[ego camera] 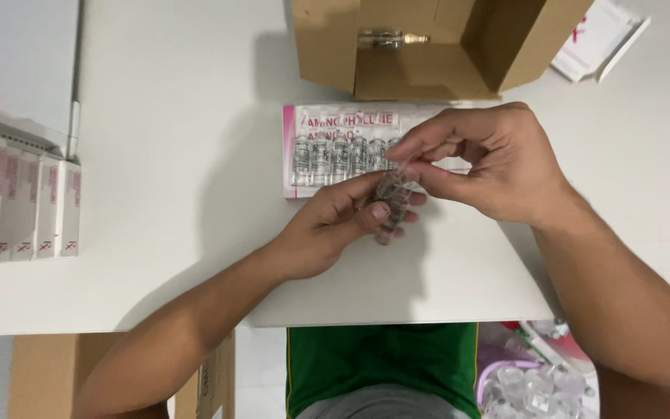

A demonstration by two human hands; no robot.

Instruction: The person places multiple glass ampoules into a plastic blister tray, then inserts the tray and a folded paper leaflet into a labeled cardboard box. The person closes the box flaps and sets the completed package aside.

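Head view: at frame centre the left hand [335, 221] grips a small bundle of clear ampoules [391, 203], while the right hand [498, 159] pinches its upper end with closed fingers [416, 147]. Keep the grip light and low over the white tabletop [180, 155], just below the pink-edged ampoule tray [327, 151].

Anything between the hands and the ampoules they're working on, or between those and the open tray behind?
Nothing visible. Both the left hand and right hand already grip the ampoules. The pink-and-white tray lies just beyond the hands, bare table between.
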